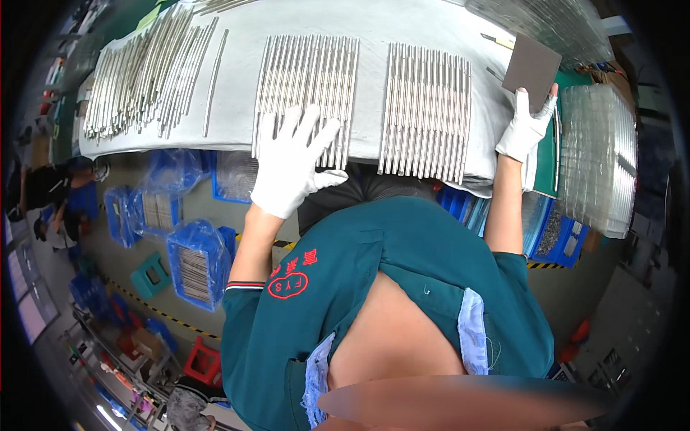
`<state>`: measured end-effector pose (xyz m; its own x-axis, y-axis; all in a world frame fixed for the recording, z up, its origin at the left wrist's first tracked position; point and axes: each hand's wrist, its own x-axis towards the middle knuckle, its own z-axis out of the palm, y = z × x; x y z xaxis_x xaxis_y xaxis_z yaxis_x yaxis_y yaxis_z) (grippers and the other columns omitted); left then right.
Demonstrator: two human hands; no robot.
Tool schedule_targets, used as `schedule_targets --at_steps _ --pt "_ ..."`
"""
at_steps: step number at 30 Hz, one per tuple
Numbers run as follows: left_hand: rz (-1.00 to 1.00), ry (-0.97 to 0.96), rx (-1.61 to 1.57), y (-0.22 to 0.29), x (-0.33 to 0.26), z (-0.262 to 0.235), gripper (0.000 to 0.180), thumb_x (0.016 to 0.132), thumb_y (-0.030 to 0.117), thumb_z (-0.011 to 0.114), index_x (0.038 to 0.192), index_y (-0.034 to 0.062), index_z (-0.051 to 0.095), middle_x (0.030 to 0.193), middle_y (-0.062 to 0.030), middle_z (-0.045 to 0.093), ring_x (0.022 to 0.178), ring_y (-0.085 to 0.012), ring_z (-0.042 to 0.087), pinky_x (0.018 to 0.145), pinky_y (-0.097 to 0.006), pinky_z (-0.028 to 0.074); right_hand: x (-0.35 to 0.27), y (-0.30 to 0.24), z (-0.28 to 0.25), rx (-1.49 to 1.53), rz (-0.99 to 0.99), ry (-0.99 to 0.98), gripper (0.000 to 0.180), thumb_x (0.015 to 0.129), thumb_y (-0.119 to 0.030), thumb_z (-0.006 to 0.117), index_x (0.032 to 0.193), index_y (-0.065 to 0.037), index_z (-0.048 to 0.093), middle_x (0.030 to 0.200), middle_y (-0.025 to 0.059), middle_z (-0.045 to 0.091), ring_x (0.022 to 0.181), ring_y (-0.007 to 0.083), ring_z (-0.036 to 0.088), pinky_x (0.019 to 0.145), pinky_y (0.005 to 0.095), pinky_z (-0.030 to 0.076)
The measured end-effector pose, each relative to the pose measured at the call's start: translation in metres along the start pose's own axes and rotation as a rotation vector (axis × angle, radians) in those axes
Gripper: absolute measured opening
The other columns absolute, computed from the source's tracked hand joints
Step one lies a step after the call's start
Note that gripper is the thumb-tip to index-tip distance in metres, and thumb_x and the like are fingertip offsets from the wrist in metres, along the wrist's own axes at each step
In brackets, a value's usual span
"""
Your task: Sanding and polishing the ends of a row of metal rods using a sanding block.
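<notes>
My left hand (291, 161), in a white glove with bare fingertips not visible, lies with spread fingers over the lower left part of a row of slim metal rods (309, 72). My right hand (526, 129), also gloved but with some fingertips bare, grips the lower edge of a dark brown square sheet (532, 68) at the table's right side. Between the hands lies a second row of metal rods (425, 108), side by side. A looser pile of rods (144, 79) covers the left of the table, and one single rod (215, 82) lies apart beside it.
White cloth (374, 21) covers the table. Stacked clear plastic trays (596, 154) stand at the right, with more trays (550, 29) behind. A thin tool with a pale handle (497, 41) lies near the sheet. Blue bins (198, 266) and a green stool (150, 276) stand on the floor.
</notes>
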<state>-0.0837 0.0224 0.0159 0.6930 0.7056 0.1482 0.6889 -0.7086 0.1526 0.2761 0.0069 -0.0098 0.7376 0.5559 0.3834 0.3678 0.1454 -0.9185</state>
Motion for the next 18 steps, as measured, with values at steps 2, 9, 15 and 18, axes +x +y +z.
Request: schedule_targets --at_steps 2,9,15,18 --pt "0.021 -0.003 -0.036 0.004 0.002 0.003 0.081 0.066 0.057 0.069 0.133 0.0141 0.055 0.133 -0.0165 0.052 0.123 -0.0348 0.046 0.106 -0.056 0.027 0.001 0.0 0.002 0.001 0.004 -0.006 0.066 0.089 -0.005 0.065 0.148 -0.008 0.035 0.143 0.0111 0.043 0.125 0.0191 0.047 0.107 0.0306 0.035" --pt "0.197 -0.027 -0.248 0.026 0.019 0.014 0.077 0.072 0.059 0.063 0.131 0.0095 0.056 0.131 -0.0214 0.051 0.121 -0.0395 0.046 0.105 -0.051 0.033 0.002 -0.001 0.004 0.099 0.038 -0.01 0.074 0.085 -0.006 0.071 0.148 0.0 0.031 0.144 0.0118 0.043 0.129 0.0195 0.043 0.109 0.0302 0.032" --pt "0.066 -0.009 -0.229 0.009 0.018 -0.007 0.077 0.076 0.065 0.061 0.128 0.008 0.059 0.133 -0.0234 0.052 0.122 -0.0422 0.047 0.104 -0.052 0.031 0.0 -0.003 0.003 0.098 0.054 -0.002 0.073 0.085 -0.005 0.07 0.148 -0.001 0.032 0.143 0.0108 0.044 0.129 0.0185 0.043 0.108 0.0301 0.033" --pt "-0.081 0.069 0.071 -0.021 -0.003 0.002 0.082 0.075 0.067 0.062 0.132 0.0093 0.056 0.136 -0.0225 0.051 0.125 -0.0416 0.046 0.107 -0.056 0.027 0.001 -0.004 0.001 0.103 0.057 -0.004 0.073 0.085 -0.005 0.07 0.148 -0.002 0.032 0.143 0.0105 0.044 0.128 0.0182 0.044 0.108 0.0298 0.033"
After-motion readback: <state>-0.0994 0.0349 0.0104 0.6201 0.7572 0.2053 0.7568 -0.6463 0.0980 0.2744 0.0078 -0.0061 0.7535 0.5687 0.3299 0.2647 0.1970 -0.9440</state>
